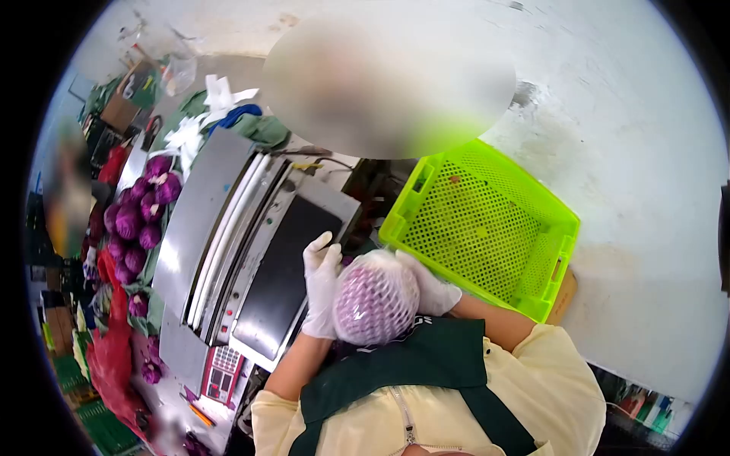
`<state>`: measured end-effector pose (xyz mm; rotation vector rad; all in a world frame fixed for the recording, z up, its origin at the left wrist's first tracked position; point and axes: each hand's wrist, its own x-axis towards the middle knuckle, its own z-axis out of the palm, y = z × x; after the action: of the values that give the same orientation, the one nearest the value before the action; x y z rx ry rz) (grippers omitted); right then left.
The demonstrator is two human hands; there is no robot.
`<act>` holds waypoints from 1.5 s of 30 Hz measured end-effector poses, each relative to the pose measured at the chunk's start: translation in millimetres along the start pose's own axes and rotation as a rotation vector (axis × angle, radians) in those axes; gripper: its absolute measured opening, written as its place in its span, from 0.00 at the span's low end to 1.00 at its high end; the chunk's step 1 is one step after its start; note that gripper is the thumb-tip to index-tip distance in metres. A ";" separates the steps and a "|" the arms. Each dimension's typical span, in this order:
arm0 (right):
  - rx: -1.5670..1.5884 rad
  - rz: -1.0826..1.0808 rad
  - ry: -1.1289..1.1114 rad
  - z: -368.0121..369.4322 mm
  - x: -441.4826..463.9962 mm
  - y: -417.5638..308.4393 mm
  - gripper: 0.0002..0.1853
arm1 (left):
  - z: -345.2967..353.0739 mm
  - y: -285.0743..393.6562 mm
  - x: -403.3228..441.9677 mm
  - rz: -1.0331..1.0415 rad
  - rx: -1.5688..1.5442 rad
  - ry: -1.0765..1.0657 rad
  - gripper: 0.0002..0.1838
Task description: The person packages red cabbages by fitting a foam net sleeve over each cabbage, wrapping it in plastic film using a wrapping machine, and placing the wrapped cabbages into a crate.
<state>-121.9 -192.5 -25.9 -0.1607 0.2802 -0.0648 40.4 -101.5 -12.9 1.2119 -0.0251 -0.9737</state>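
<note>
Cabbage [376,302], netted, six o'clock of centre: right hand [430,286] cupped around its two-o'clock side; left hand [322,283] part-spread at nine o'clock, contact unclear. Likely heavy, firm, slick; cradle both sides.

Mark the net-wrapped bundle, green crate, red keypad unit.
Net-wrapped bundle [374,300]: head view, front of netting
Green crate [471,254]: head view, perforated floor
Red keypad unit [226,359]: head view, the keys

A scuffed white wall [631,205] is filling the right side, and a pale table [176,384] is standing toward the left.
</note>
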 end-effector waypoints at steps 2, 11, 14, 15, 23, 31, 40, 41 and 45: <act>-0.520 -0.327 -0.090 -28.9 -7.0 -37.3 0.23 | 31.7 -21.6 18.1 0.022 0.051 -0.035 0.14; 0.138 -0.525 0.441 -218.6 -12.7 -223.4 0.33 | 6.6 -25.2 22.0 -0.152 0.358 -0.032 0.13; 0.061 -0.628 0.717 -241.1 17.7 -252.3 0.32 | -10.3 -20.7 10.1 -0.190 0.327 0.110 0.12; -0.052 -0.670 0.723 -260.9 30.8 -258.1 0.32 | -14.7 -20.3 5.5 -0.158 0.300 0.178 0.12; -1.207 -0.585 1.591 -272.5 29.8 -282.1 0.28 | -84.6 18.0 -36.8 0.286 0.287 0.352 0.13; -1.993 -1.052 0.540 -52.2 168.0 -116.8 0.18 | -250.0 143.6 -35.7 0.731 0.347 0.717 0.20; -1.835 -0.542 0.909 -23.3 216.4 -54.5 0.18 | -433.9 315.8 124.0 0.529 0.153 0.875 0.61; -1.783 -0.619 0.863 -28.8 216.8 -54.5 0.18 | -441.9 331.0 147.2 0.539 0.130 0.891 0.62; -1.745 -0.701 0.875 -48.0 218.5 -58.6 0.17 | -453.9 385.1 239.9 0.363 0.205 1.209 0.69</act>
<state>71.8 -276.2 -120.6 -1.9984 1.0945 -0.5896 649.4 100.8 -2.7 1.7444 0.5991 0.1805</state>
